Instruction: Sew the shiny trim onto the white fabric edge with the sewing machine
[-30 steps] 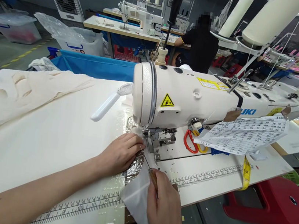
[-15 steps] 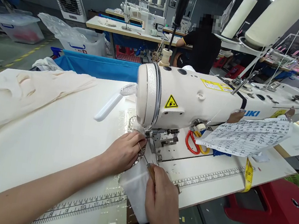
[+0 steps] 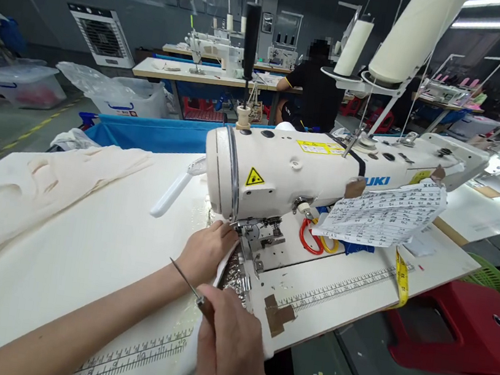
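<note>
White fabric piece (image 3: 224, 266) pressed flat by left hand (image 3: 206, 251) beside presser foot (image 3: 250, 237) at frame centre, thin awl (image 3: 189, 286) gripped closed in right hand (image 3: 227, 349), lower centre, bench (image 3: 83, 251) beneath.

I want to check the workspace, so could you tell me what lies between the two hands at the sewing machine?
In the head view, silvery sequinned fabric lies between the left hand and the right hand.
</note>
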A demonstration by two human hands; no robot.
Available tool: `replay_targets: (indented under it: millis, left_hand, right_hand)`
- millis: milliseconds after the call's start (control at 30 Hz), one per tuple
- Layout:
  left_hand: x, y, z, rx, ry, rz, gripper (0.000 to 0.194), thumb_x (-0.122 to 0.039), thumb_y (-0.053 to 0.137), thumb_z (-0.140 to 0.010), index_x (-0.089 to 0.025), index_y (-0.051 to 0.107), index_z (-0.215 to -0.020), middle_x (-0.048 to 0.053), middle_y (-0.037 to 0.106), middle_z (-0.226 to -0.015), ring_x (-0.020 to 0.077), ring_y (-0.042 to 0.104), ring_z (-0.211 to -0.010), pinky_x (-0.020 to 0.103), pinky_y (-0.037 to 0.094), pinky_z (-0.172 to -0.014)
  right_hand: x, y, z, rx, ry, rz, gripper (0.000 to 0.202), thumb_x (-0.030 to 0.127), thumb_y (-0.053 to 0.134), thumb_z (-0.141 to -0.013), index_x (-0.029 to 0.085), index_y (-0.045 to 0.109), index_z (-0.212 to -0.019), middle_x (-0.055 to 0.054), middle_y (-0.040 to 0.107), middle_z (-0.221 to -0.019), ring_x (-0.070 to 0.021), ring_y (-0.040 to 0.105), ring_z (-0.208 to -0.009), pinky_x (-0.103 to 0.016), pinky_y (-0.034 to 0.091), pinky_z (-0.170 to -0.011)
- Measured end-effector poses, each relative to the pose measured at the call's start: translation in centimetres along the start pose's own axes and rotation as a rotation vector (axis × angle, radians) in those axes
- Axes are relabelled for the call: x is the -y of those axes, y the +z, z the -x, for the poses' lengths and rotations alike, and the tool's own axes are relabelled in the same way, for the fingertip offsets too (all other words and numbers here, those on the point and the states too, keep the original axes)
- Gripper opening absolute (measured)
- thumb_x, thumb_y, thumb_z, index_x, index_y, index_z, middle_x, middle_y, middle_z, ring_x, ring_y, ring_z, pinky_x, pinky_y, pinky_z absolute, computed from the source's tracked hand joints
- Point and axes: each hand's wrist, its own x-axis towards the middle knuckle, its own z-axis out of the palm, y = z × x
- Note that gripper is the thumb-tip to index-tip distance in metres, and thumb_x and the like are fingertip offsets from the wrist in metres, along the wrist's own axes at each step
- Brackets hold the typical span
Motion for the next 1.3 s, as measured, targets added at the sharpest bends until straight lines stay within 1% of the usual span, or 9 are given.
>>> replay_targets:
  millis: [67, 133, 233, 333, 433, 533, 700, 967, 1300]
  left_hand:
    - [0.6, 0.3, 0.2, -0.067, -0.101, 0.18, 0.021, -0.021, 0.047, -0.097, -0.017, 0.066, -0.088, 0.008, 0.066, -0.088, 0.0217, 0.061, -0.08, 0.03, 0.05, -0.062]
    - [1.3, 0.7, 0.3, -0.097, -0.157, 0.389, 0.019, -0.025, 0.051, -0.094, -0.018, 0.067, -0.086, 0.006, 0.067, -0.088, 0.0205, 0.064, -0.081, 0.03, 0.051, -0.066]
    - [2.2, 1.0, 0.2, -0.093, -0.197, 0.603, 0.021, -0.027, 0.051, -0.091, -0.02, 0.071, -0.084, 0.005, 0.069, -0.088, 0.02, 0.066, -0.083, 0.03, 0.052, -0.072]
    - [2.4, 0.7, 0.0, -0.076, -0.242, 0.705, 0.022, -0.03, 0.053, -0.088, -0.022, 0.073, -0.084, 0.003, 0.071, -0.088, 0.0193, 0.066, -0.082, 0.03, 0.052, -0.075]
    - [2.3, 0.4, -0.1, -0.058, -0.277, 0.732, 0.023, -0.034, 0.054, -0.087, -0.023, 0.074, -0.081, 0.002, 0.072, -0.087, 0.0194, 0.067, -0.081, 0.03, 0.053, -0.075]
    - [2.2, 0.2, -0.2, -0.051, -0.303, 0.725, 0.025, -0.037, 0.054, -0.086, -0.024, 0.073, -0.078, 0.003, 0.072, -0.084, 0.02, 0.066, -0.079, 0.03, 0.053, -0.074]
    - [2.3, 0.1, -0.3, -0.031, -0.31, 0.703, 0.027, -0.037, 0.053, -0.086, -0.023, 0.074, -0.078, 0.003, 0.072, -0.083, 0.0209, 0.066, -0.079, 0.031, 0.054, -0.075]
    - [2.3, 0.3, -0.2, -0.043, -0.275, 0.732, 0.025, -0.032, 0.052, -0.087, -0.024, 0.075, -0.081, 0.003, 0.072, -0.086, 0.0208, 0.066, -0.083, 0.033, 0.054, -0.08]
    - [2.4, 0.2, -0.2, -0.02, -0.285, 0.72, 0.024, -0.038, 0.056, -0.086, -0.023, 0.072, -0.078, 0.004, 0.073, -0.086, 0.0212, 0.066, -0.082, 0.033, 0.054, -0.076]
  right_hand:
    - [-0.9, -0.8, 0.8, 0.017, 0.064, 0.04, 0.028, 0.013, 0.038, -0.096, 0.012, 0.058, -0.115, -0.009, 0.072, -0.085, -0.0209, 0.07, -0.071, -0.03, 0.057, -0.06]
    - [-2.1, -1.7, 1.5, 0.028, 0.143, 0.152, 0.026, 0.017, 0.038, -0.1, 0.012, 0.057, -0.118, -0.01, 0.075, -0.092, -0.0222, 0.074, -0.076, -0.03, 0.058, -0.063]
    - [-3.8, -2.6, 1.8, 0.05, 0.199, 0.388, 0.03, 0.023, 0.038, -0.103, 0.01, 0.054, -0.123, -0.012, 0.077, -0.099, -0.0254, 0.076, -0.077, -0.032, 0.056, -0.058]
    - [-4.8, -2.5, 1.2, 0.087, 0.195, 0.544, 0.03, 0.022, 0.036, -0.103, 0.011, 0.057, -0.121, -0.01, 0.078, -0.094, -0.0244, 0.075, -0.068, -0.031, 0.052, -0.051]
    - [-5.2, -2.0, 0.5, 0.103, 0.187, 0.607, 0.03, 0.02, 0.035, -0.102, 0.015, 0.062, -0.115, -0.007, 0.077, -0.09, -0.0212, 0.074, -0.064, -0.029, 0.049, -0.049]
    - [-5.5, -1.6, 0.2, 0.091, 0.168, 0.6, 0.033, 0.022, 0.033, -0.104, 0.014, 0.063, -0.116, -0.008, 0.077, -0.089, -0.0194, 0.073, -0.064, -0.027, 0.049, -0.05]
    - [-5.7, -1.6, 0.1, 0.078, 0.156, 0.578, 0.039, 0.024, 0.028, -0.105, 0.011, 0.064, -0.114, -0.01, 0.077, -0.09, -0.0221, 0.074, -0.066, -0.031, 0.053, -0.05]
    - [-5.8, -1.4, 0.0, 0.079, 0.156, 0.543, 0.037, 0.024, 0.031, -0.105, 0.01, 0.064, -0.115, -0.011, 0.077, -0.092, -0.0215, 0.074, -0.066, -0.031, 0.053, -0.048]
    - [-5.7, -1.4, 0.0, 0.079, 0.152, 0.545, 0.037, 0.022, 0.03, -0.105, 0.01, 0.063, -0.116, -0.01, 0.076, -0.09, -0.0216, 0.073, -0.066, -0.031, 0.051, -0.049]
